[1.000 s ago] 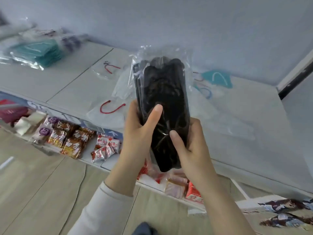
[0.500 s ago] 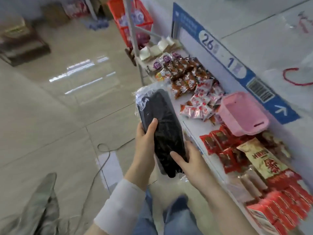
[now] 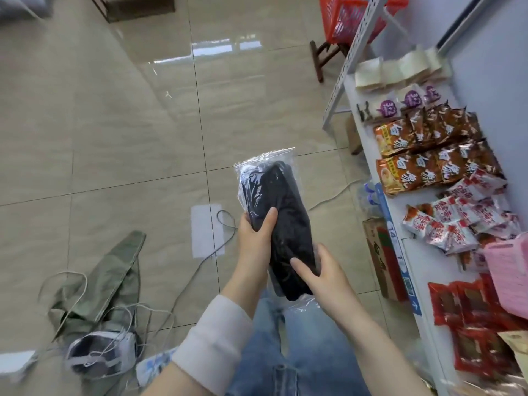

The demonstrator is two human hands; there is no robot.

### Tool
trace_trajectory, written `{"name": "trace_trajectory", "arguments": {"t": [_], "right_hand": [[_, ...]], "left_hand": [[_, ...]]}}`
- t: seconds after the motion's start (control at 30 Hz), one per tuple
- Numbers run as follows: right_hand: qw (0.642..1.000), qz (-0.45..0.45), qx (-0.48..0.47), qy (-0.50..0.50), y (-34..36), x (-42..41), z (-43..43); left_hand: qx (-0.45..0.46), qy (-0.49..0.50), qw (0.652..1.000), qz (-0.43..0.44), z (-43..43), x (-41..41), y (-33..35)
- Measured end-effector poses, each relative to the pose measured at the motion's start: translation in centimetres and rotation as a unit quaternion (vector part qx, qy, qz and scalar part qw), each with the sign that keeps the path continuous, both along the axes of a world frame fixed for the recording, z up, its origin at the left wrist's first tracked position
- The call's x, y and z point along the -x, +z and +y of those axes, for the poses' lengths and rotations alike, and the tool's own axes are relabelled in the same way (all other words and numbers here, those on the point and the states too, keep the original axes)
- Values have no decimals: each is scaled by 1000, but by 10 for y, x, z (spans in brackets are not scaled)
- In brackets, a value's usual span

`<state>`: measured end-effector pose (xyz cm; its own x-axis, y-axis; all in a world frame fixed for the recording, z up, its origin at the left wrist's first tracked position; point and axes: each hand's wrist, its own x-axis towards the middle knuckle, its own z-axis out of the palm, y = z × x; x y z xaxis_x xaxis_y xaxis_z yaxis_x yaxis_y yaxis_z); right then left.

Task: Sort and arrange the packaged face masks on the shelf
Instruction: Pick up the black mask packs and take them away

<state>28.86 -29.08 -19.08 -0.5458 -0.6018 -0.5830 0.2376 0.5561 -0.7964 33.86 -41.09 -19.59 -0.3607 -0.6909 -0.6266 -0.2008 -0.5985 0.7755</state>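
Packaged face masks (image 3: pixel 278 221): one clear plastic bag, a stack of black masks inside, sealed end uppermost. Location: in mid-air between both hands, above the tiled floor (image 3: pixel 114 138) and in front of the person's jeans (image 3: pixel 300 352); not on any shelf.

Left hand (image 3: pixel 254 241): grips the bag's left edge about halfway up. Its thumb (image 3: pixel 267 221) is pressed flat on the front face and the other fingers are hidden behind the bag. Judged purpose: to keep the pack upright and its face turned to the eye.

Right hand (image 3: pixel 323 278): holds the bottom right corner. Its thumb (image 3: pixel 301 268) lies across the lower front and the remaining fingers go round behind, mostly hidden. Judged purpose: to bear the weight and stop the loose plastic sagging.

Beyond the right fingers, well apart: snack shelf (image 3: pixel 385 207), white with a blue label strip, carrying orange and red snack packets (image 3: pixel 428 164) and a pink basket (image 3: pixel 508 270). No mask stock shows on it.

Beyond the left fingers, on the floor: green bag (image 3: pixel 114 270), white cord (image 3: pixel 211 252).

Status, as a judgement: pack in hand for checking or sorting, not yet shelved.
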Motion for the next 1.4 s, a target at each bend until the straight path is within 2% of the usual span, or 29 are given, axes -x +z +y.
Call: {"name": "trace_trajectory", "arguments": {"t": [0.2,0.37,0.57,0.7,0.83,0.93,1.13,1.3,1.4], "right_hand": [[999,-27,20,15,-5,74,-74],[999,19,34,26,5,162,-141],[995,68,73,-4,44,262,-208],[988,99,99,-64,66,317,-242],[971,149,97,-157,85,370,-263],[948,180,101,-243,105,404,-273],[875,211,108,-422,140,455,-275],[813,261,71,-516,166,499,-250],[777,279,48,-562,175,540,-231]], "left_hand": [[-3,14,1000,2,-77,69,-7],[-7,22,999,34,-144,153,9],[38,4,995,96,-214,261,47],[70,-55,985,145,-250,333,75],[73,-155,968,185,-275,408,101],[85,-248,940,217,-287,464,126],[90,-432,853,279,-274,565,169],[72,-552,776,297,-237,631,190],[71,-594,743,299,-214,671,192]]}}
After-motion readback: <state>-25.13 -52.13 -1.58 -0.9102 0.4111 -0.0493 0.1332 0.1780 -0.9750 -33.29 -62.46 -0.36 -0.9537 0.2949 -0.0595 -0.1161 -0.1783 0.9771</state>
